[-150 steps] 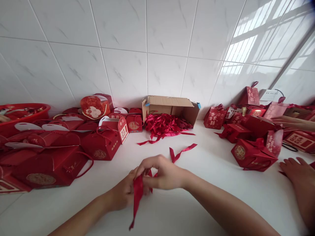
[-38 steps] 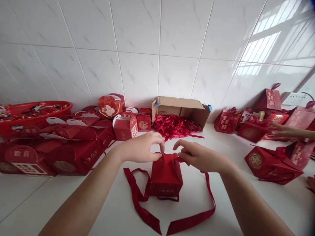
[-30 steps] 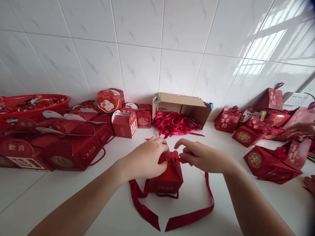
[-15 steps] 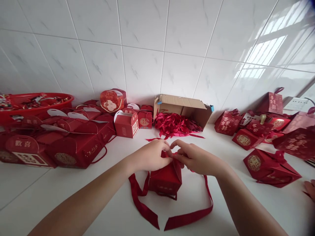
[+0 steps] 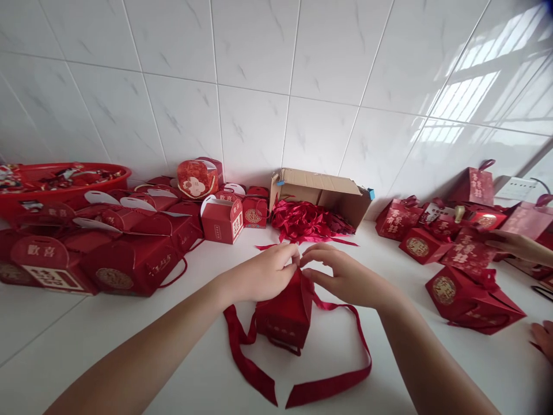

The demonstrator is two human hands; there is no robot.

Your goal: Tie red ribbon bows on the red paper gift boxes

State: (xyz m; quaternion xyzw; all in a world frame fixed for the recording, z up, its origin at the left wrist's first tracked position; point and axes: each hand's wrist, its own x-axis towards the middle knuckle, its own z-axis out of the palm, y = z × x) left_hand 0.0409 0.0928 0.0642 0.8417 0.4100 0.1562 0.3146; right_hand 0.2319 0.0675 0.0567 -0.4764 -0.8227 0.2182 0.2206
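A small red gift box (image 5: 285, 320) stands on the white surface in front of me, slightly turned. My left hand (image 5: 276, 268) has its fingers pinched over the box's closed top from the left. On the other side, my right hand (image 5: 334, 271) curls its thumb and fingers against the same top edge. Both sets of fingertips partly hide what they grip. A dark red ribbon (image 5: 332, 392) runs from the box on both sides, and its two loose ends lie close together at the front.
Behind, an open cardboard carton (image 5: 322, 181) holds a heap of red ribbons (image 5: 298, 222). Many red boxes (image 5: 125, 268) crowd the left, near a red basin (image 5: 86, 187). Finished-looking boxes with bows (image 5: 475, 308) stand right, where another person's hand (image 5: 514, 245) touches one.
The gift box has shifted a little left and turned between my hands, which stay at its top. At right, another person's hand has come in, and a box there sits further left.
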